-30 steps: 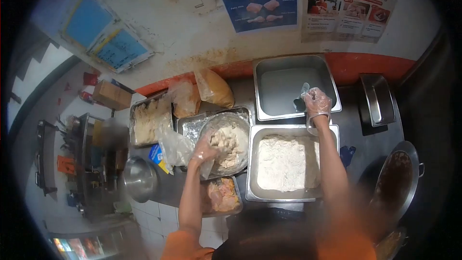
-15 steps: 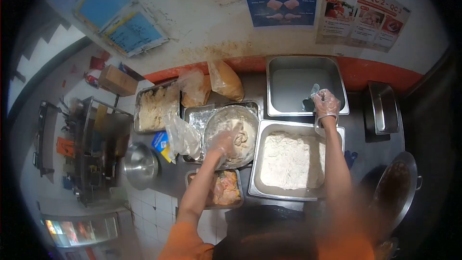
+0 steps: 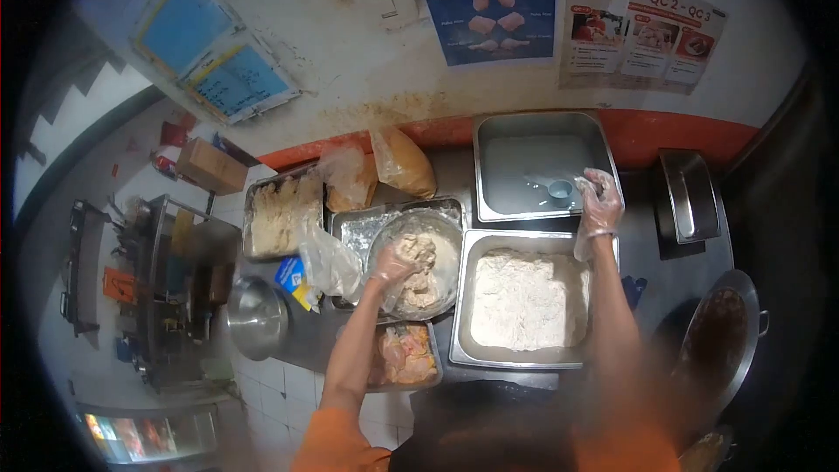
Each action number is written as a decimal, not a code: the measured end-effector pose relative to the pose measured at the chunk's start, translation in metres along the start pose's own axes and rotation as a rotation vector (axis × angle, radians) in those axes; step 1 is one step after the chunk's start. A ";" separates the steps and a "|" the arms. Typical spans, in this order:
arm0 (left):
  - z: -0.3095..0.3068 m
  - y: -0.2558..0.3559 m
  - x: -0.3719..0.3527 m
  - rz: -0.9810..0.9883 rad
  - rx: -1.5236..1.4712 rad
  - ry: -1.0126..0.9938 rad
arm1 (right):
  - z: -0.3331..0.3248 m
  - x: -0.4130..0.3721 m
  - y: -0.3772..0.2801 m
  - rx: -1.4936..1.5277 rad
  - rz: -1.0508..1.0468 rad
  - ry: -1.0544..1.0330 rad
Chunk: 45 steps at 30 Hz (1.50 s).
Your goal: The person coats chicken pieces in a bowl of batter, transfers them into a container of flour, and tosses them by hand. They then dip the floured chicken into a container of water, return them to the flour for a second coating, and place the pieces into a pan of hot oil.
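Working over the counter (image 3: 297,332), you had your left grip (image 3: 395,267) inside the round bowl (image 3: 451,236), against the coated pcs. (image 3: 421,280), which lay there in a clumped heap. Whether that grip was closed round a pc. or merely pressed on the heap, one couldn't tell, as the fingertips were lost in the paste. Your gloved right grip (image 3: 601,205) hung over the near right corner of the liquid pan (image 3: 482,183); its digits were loosely bent & parted, w/ nothing seen between them. A small cup (image 3: 561,190) sat in the liquid just beside them, seemingly untouched.

Handling (est.): the coated pcs. were prob. soft & pliant, light singly but fairly heavy en masse, and slippery under the paste, w/ a coating apt to smear. Your best hold was prob. round the thick middle of 1 pc., cupped from below, w/o a hard pinch at the edges. The cup was prob. light, stiff & slick when wet, so its rim offered you the surest purchase.

Ref. positions: the powder pan (image 3: 463,297) stood to the bowl's right, on your side of the liquid pan; the tray of raw pcs. (image 3: 409,358) lay nearer you than the bowl.
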<state>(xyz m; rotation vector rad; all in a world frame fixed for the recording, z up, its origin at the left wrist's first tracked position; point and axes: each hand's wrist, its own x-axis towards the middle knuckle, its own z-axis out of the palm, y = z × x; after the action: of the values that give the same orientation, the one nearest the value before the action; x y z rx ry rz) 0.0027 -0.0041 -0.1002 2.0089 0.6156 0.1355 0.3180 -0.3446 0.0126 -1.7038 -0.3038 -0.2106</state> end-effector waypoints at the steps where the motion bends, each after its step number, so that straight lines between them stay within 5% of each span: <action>1: -0.009 0.032 -0.012 -0.010 -0.028 0.022 | -0.007 -0.008 -0.008 -0.030 0.026 0.017; 9: -0.050 0.074 -0.043 -0.008 -0.306 0.193 | -0.070 -0.059 -0.022 0.192 -0.005 -0.048; 12: -0.049 0.073 -0.047 0.027 -0.655 0.255 | -0.090 -0.081 -0.029 0.176 0.003 -0.053; 16: -0.069 0.117 -0.042 0.484 0.112 0.132 | -0.119 -0.103 -0.017 0.175 0.057 -0.032; 18: -0.062 0.147 -0.049 0.241 -0.379 0.050 | -0.131 -0.112 -0.003 0.226 0.110 -0.014; 21: -0.041 0.200 -0.059 0.216 -0.460 -0.020 | -0.135 -0.122 -0.005 0.245 0.161 0.033; 24: -0.008 0.267 -0.081 0.168 -0.973 -0.377 | -0.139 -0.128 -0.004 0.205 0.138 0.038; 27: 0.022 0.271 -0.083 0.108 -0.916 -0.551 | -0.145 -0.135 -0.015 0.247 0.217 0.060; 28: 0.025 0.284 -0.082 0.338 -0.546 -0.489 | -0.146 -0.136 -0.020 0.243 0.229 0.085; 30: 0.039 0.270 -0.074 0.424 -0.647 -0.489 | -0.149 -0.139 -0.029 0.236 0.254 0.132; 33: 0.042 0.264 -0.077 0.175 -1.093 -0.368 | -0.157 -0.147 -0.018 0.271 0.294 0.149; 36: 0.016 0.254 -0.076 0.316 -1.157 -0.387 | -0.164 -0.158 0.000 0.202 0.309 0.119; 40: -0.035 0.192 -0.063 0.149 -0.809 -0.055 | -0.165 -0.167 0.009 0.110 0.237 0.126; 42: -0.051 0.160 -0.058 -0.078 -0.376 -0.130 | -0.165 -0.167 0.008 0.112 0.237 0.141; 45: -0.034 0.048 -0.041 -0.118 0.373 -0.331 | -0.164 -0.167 0.011 0.123 0.269 0.106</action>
<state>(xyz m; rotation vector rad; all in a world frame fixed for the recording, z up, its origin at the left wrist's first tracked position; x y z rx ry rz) -0.0263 -0.0151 -0.0357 2.2761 0.5725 -0.4032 0.1689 -0.5217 -0.0241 -1.5867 -0.0069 -0.0815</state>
